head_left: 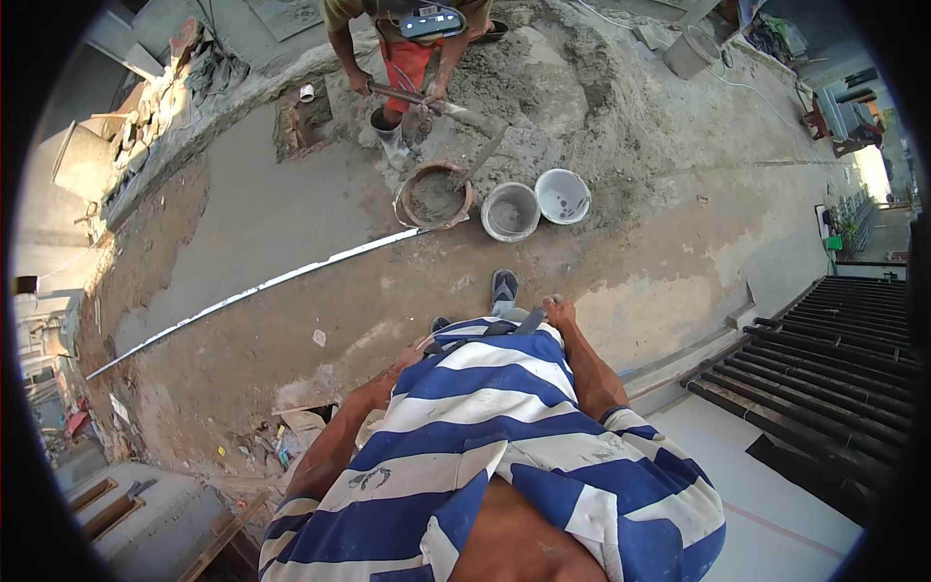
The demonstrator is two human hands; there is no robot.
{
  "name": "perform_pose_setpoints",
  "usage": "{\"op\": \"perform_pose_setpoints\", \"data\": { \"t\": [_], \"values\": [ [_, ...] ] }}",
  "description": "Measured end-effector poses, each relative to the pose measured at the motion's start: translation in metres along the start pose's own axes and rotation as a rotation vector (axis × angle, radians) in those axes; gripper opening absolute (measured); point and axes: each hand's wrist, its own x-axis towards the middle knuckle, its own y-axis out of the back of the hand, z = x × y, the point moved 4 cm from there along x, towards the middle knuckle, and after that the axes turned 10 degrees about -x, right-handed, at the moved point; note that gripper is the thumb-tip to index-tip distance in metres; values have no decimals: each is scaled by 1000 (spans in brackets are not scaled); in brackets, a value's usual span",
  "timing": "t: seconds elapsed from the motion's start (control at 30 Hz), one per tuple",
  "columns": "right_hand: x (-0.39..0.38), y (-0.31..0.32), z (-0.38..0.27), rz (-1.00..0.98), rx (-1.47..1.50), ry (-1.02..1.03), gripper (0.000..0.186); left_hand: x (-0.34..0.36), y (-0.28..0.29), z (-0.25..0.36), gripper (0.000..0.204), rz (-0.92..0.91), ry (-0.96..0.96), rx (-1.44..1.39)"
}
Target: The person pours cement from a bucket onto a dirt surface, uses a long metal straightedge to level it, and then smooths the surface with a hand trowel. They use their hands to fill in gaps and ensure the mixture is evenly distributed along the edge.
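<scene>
My right hand (560,311) is closed at the right side of my waist, beside a grey strip (530,321) at the hem of my striped shirt (485,383). Whether it grips that strip is hard to make out. At the left side of the hem rests my left hand (411,357), its fingers mostly hidden. Ahead of me stands a bucket of wet mortar (434,197). Two whitish buckets, one (510,212) nearer and one (563,197) farther right, stand beside it with grey residue inside. A co-worker's hands hold a hoe (456,109), its blade at the mortar bucket.
A long straight pale bar (262,286) lies along the edge of smooth wet screed (262,209). Loose mortar (514,73) is heaped beside the co-worker. Black metal bars (815,359) stand at my right. Rubble (281,441) lies at lower left, and another bucket (690,53) stands far right.
</scene>
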Motion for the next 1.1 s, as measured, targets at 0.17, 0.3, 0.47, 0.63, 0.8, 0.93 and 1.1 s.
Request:
{"op": "perform_pose_setpoints", "data": {
  "t": [0.17,0.3,0.47,0.63,0.8,0.93,1.1],
  "values": [
    [-24,-22,26,-26,-140,-77,41,-34,-12,-1,89,-115,73,26],
    [-33,-22,36,81,-259,-49,39,-25,-15,16,99,-137,55,38],
    [-33,2,17,156,-182,-15,38,15,40,61,103,-391,255,-127],
    [-31,3,-82,-16,-151,249,41,62,151,-55,76,78,450,-377],
    [19,-71,-107,-170,-156,432,45,161,211,-198,50,1134,630,204],
    [111,-98,-91,175,-433,543,60,343,191,-235,70,937,783,-634],
    [125,-118,-117,-236,-446,367,72,416,187,-358,84,1127,663,-669]
  ]
}}
